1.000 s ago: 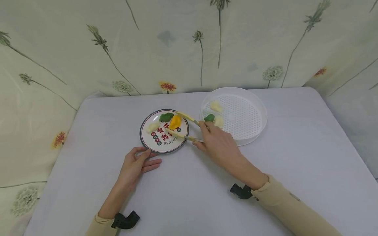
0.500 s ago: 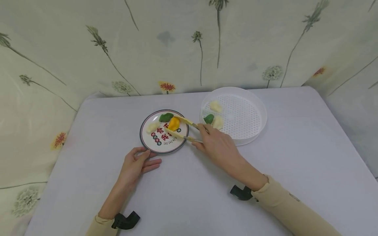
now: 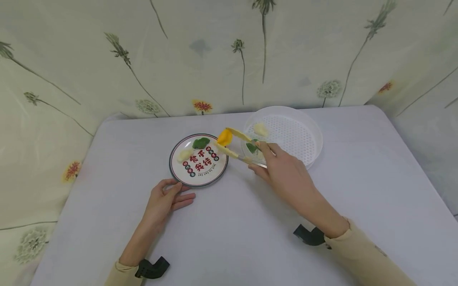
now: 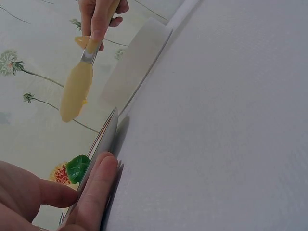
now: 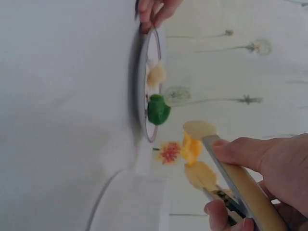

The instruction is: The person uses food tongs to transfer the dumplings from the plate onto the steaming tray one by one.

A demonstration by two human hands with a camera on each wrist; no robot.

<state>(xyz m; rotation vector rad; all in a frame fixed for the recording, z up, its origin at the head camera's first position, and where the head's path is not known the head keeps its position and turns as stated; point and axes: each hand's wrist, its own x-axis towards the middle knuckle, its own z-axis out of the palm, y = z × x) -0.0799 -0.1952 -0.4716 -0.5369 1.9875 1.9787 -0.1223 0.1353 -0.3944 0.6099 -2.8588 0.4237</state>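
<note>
My right hand [image 3: 290, 178] grips tongs [image 3: 227, 151] with cream-coloured tips. Between the tips hangs a yellow dumpling-shaped piece [image 3: 224, 137], raised over the right edge of a round plate [image 3: 214, 171] printed with red characters. In the right wrist view the yellow piece [image 5: 191, 147] sits between both tips, apart from the plate. My left hand [image 3: 162, 200] pinches the plate's near left rim, thumb on top and a finger beneath. On the plate lie a green piece [image 3: 201, 143] and a pale one [image 3: 185, 154].
Right of the plate stands a white round tray [image 3: 295, 135] with a perforated base. At its left side lie a pale piece [image 3: 261, 129] and a green piece [image 3: 251, 147]; my right hand and the tongs partly cover that area. A white cloth [image 3: 229, 238] covers the table.
The tongs have closed on the yellow piece and lifted it off the plate, moving right and slightly up in the view. My left hand and the plate have stayed put.
</note>
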